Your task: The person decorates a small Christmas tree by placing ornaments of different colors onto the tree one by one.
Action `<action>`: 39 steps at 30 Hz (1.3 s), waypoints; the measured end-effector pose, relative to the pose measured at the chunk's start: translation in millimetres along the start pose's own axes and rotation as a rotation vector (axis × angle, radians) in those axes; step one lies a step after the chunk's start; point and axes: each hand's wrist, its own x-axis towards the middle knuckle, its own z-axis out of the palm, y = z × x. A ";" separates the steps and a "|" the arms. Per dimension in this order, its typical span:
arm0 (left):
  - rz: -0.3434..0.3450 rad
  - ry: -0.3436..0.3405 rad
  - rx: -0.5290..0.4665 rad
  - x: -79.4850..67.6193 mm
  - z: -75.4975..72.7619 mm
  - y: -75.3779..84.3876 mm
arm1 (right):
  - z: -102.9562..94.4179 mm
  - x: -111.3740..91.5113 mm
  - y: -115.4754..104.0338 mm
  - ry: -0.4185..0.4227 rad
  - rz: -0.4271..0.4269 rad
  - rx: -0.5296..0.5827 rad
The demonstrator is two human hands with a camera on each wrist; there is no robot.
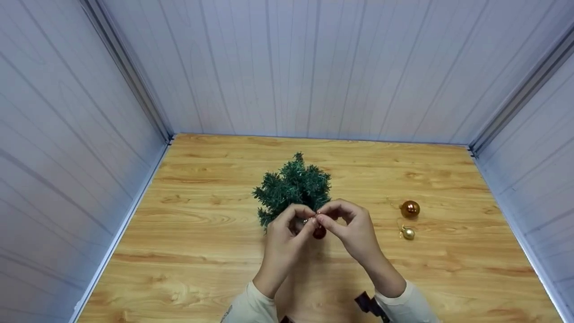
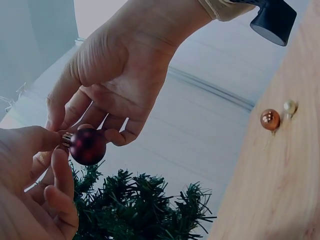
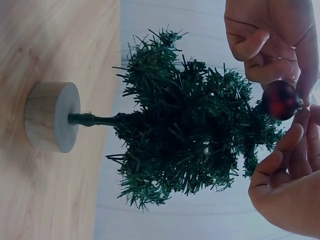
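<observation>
Both hands meet in front of a small green artificial Christmas tree [image 1: 293, 184]. Between them hangs a dark red Christmas ball [image 2: 88, 146], its metallic cap at the fingertips. My left hand [image 1: 282, 235] pinches at the cap with thumb and forefinger. From the other side my right hand [image 1: 357, 228] pinches at the same spot, thumb against forefinger. A thin hanging loop there is too small to make out well. In the right wrist view the red ball [image 3: 280, 100] is beside the treetop. The tree stands upright on a round wooden base [image 3: 52, 117].
On the wood-grain table [image 1: 202, 233], to the right, lie a shiny copper-coloured ball [image 1: 410, 209] and a smaller pale gold ball [image 1: 408, 233], each with a thin loop. White panel walls [image 1: 291, 67] enclose the table at the back and both sides.
</observation>
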 end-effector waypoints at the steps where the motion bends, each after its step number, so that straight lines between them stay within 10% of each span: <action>1: -0.002 0.003 -0.004 0.9 0.0 1.2 | -0.3 0.9 -0.8 -0.002 -0.001 -0.001; 11: 0.028 0.092 0.008 13.6 2.6 14.7 | -4.0 14.9 -5.2 -0.001 -0.047 -0.026; 21: 0.146 0.271 0.238 26.8 11.8 19.7 | -3.5 25.1 -3.8 0.036 -0.032 0.004; 39: 0.171 0.379 0.546 38.1 17.2 20.0 | -1.5 40.6 -2.5 0.094 -0.032 0.016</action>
